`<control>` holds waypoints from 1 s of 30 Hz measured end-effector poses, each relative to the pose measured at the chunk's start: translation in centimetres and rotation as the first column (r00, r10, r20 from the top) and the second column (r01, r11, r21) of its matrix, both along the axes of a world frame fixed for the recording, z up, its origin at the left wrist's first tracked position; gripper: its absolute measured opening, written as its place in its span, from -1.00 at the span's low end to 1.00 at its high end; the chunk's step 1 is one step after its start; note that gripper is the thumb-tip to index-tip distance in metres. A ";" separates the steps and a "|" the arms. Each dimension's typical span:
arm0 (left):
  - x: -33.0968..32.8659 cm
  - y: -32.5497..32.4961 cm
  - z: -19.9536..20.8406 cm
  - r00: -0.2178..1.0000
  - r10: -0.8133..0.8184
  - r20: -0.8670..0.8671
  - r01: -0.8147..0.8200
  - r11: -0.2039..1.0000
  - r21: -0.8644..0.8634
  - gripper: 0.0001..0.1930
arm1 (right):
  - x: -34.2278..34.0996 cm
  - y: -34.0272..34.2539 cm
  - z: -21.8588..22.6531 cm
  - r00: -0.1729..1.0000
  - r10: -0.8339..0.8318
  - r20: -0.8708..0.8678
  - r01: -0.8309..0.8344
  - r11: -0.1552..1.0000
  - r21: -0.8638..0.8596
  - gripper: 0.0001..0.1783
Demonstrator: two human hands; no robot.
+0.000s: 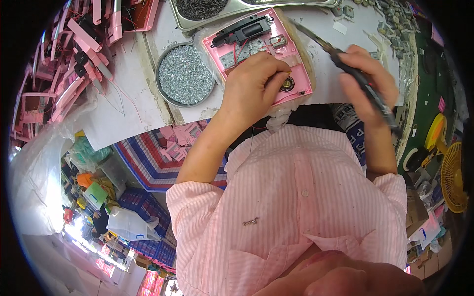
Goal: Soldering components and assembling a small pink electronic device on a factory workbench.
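Note:
A pink plastic housing (297,60) lies open on the table in front of me. It holds a black moulded part (248,30), a small metal motor (278,41), red wires and a round black part (287,84). My left hand (254,81) reaches over the housing, thumb and finger pinched beside the round part. What they pinch is too small or hidden to name. To the right of the housing, my right hand (369,81) grips a black-handled tool (340,58). Its long grey metal end points up and left, above the housing's right edge. Motion blurs this hand.
Left of the housing stands a round dish of small silver screws (184,74). Behind is a metal tray (237,9) with dark springs. Pink housings with wires (81,54) pile at the left; small metal motors (390,29) lie far right. A striped basket (148,165) sits below the table edge.

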State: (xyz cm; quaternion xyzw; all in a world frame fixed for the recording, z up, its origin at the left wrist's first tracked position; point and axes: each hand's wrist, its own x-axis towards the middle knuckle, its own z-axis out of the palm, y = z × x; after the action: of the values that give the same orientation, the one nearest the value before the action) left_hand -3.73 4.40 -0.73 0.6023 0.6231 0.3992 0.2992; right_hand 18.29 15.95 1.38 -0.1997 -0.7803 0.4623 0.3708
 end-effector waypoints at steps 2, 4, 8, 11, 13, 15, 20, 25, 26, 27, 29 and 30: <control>0.2 0.1 0.2 0.998 -0.026 -0.058 0.026 1.000 0.000 -0.94 | 1.6 0.6 0.4 0.998 0.060 -0.002 -0.060 0.995 -0.080 -0.72; 0.3 0.3 0.2 0.993 -0.038 -0.108 0.038 0.999 -0.001 -0.94 | 2.8 0.9 0.6 0.992 0.127 0.001 -0.126 0.982 -0.142 -0.75; 0.3 0.4 0.3 0.992 -0.066 -0.106 0.064 0.998 -0.027 -0.92 | 2.7 0.6 0.4 0.981 0.181 0.070 -0.171 0.977 -0.124 -0.78; 0.3 0.3 0.5 0.990 -0.058 -0.127 0.055 0.998 -0.022 -0.91 | 2.1 0.2 0.1 0.980 0.183 0.075 -0.174 0.978 -0.114 -0.78; 0.2 0.3 0.2 0.986 -0.055 -0.156 0.056 0.998 0.002 -0.93 | 1.9 0.2 -0.1 0.975 0.202 0.087 -0.195 0.977 -0.083 -0.78; 0.3 0.3 0.1 0.983 -0.053 -0.174 0.057 0.998 0.019 -0.94 | 1.6 0.1 -0.3 0.977 0.198 0.082 -0.193 0.979 -0.065 -0.78; 0.4 0.3 -0.3 0.979 -0.042 -0.200 0.054 0.997 0.055 -0.95 | 1.3 0.1 -0.5 0.976 0.194 0.099 -0.191 0.981 -0.037 -0.79; 0.4 0.1 0.1 0.980 -0.045 -0.194 0.049 0.999 0.016 -0.90 | 1.3 0.2 -0.2 0.973 0.196 0.122 -0.190 0.980 -0.062 -0.80; 0.4 0.1 0.1 0.980 -0.043 -0.195 0.047 0.999 0.014 -0.90 | 1.4 0.2 -0.1 0.974 0.194 0.117 -0.186 0.980 -0.074 -0.80; 0.4 0.1 0.0 0.979 -0.048 -0.197 0.052 0.999 0.015 -0.90 | 1.7 0.2 0.0 0.976 0.186 0.115 -0.177 0.981 -0.084 -0.80; 0.3 0.2 -0.1 0.978 -0.055 -0.199 0.060 0.998 0.017 -0.90 | 2.1 0.2 0.2 0.978 0.172 0.116 -0.160 0.981 -0.107 -0.79; 0.3 0.2 -0.1 0.979 -0.055 -0.198 0.062 0.998 0.027 -0.91 | 2.3 0.3 0.5 0.979 0.165 0.118 -0.151 0.981 -0.119 -0.78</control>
State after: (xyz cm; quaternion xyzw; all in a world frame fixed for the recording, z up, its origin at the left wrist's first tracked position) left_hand -3.39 4.60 -0.88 0.6620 0.6250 0.3388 0.2374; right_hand 20.57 16.24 1.90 -0.1862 -0.7892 0.5187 0.2709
